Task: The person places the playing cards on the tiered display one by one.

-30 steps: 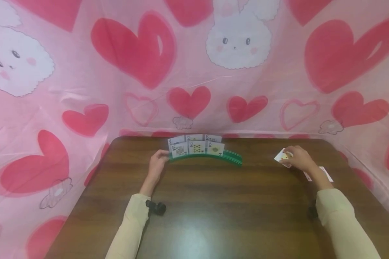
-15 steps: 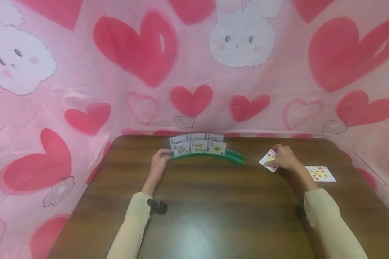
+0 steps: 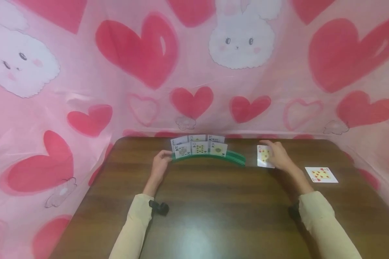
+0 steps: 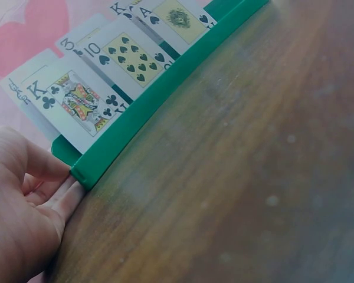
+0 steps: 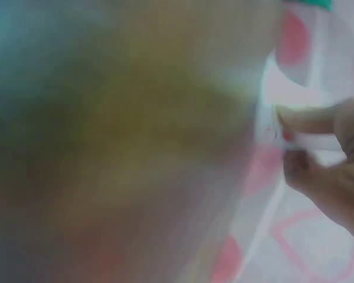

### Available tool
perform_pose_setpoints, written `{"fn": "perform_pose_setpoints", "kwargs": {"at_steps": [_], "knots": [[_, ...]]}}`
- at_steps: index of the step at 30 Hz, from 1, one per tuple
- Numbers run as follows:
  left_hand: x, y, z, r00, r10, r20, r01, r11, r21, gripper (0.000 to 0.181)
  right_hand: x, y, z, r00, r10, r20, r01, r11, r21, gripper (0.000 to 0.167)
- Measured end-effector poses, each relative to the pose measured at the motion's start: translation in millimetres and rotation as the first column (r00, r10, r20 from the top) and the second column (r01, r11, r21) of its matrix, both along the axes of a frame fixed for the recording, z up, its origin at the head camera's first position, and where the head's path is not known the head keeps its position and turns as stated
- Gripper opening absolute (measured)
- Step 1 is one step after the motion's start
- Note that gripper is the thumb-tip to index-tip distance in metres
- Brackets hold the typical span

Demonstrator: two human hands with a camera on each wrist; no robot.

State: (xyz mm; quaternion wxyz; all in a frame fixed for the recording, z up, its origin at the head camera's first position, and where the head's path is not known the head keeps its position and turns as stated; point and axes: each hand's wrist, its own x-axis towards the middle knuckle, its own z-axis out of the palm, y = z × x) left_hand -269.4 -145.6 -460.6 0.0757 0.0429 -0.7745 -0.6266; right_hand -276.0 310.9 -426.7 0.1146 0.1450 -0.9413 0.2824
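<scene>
A curved green card holder (image 3: 236,158) stands at the back of the table with playing cards upright in two rows. In the left wrist view its front row shows a king of clubs (image 4: 76,109), a ten of spades (image 4: 130,62) and an ace of spades (image 4: 180,22). My left hand (image 3: 160,166) grips the holder's left end between its fingers. To the right of the holder, my right hand (image 3: 280,157) pinches a red five card (image 3: 262,157) by its right side, face toward me. The right wrist view is blurred, with the card partly washed out.
On the right of the wooden table (image 3: 214,208) a seven of hearts (image 3: 321,175) lies face up. A pink cloth (image 3: 194,77) with hearts and rabbits hangs behind and beside the table. Behind the front row, a three (image 4: 68,44) peeks out.
My right hand has moved left with the five, toward the holder, and turned the card from slanted to nearly upright. The seven of hearts has come into full view. My left hand stays put.
</scene>
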Motion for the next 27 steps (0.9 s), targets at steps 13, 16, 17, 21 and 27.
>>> {"fn": "perform_pose_setpoints", "kwargs": {"at_steps": [13,16,17,21,27], "knots": [[3.1,1.6,0.5,1.0,0.01,-0.012,-0.01,1.0,0.0,0.019,9.8,-26,45.8,0.952,-0.296,0.078,0.285,0.761,-0.583,0.033],[1.5,2.0,-1.7,1.0,0.008,-0.003,-0.008,1.0,0.004,0.019,8.2,-36,43.5,0.957,-0.269,0.105,0.268,0.692,-0.671,0.028],[1.5,2.3,-2.2,1.0,0.008,-0.001,-0.007,1.0,0.005,0.019,7.6,-38,42.6,0.957,-0.27,0.104,0.267,0.685,-0.678,0.027],[2.1,3.4,-2.4,1.0,0.008,-0.007,-0.008,1.0,0.015,0.018,6.2,-44,41.2,0.954,-0.274,0.118,0.275,0.656,-0.703,0.027],[2.0,1.4,-0.2,1.0,0.017,-0.02,-0.017,1.0,0.022,0.018,11.7,-56,47.7,0.973,-0.171,0.156,0.227,0.571,-0.789,0.032]]}}
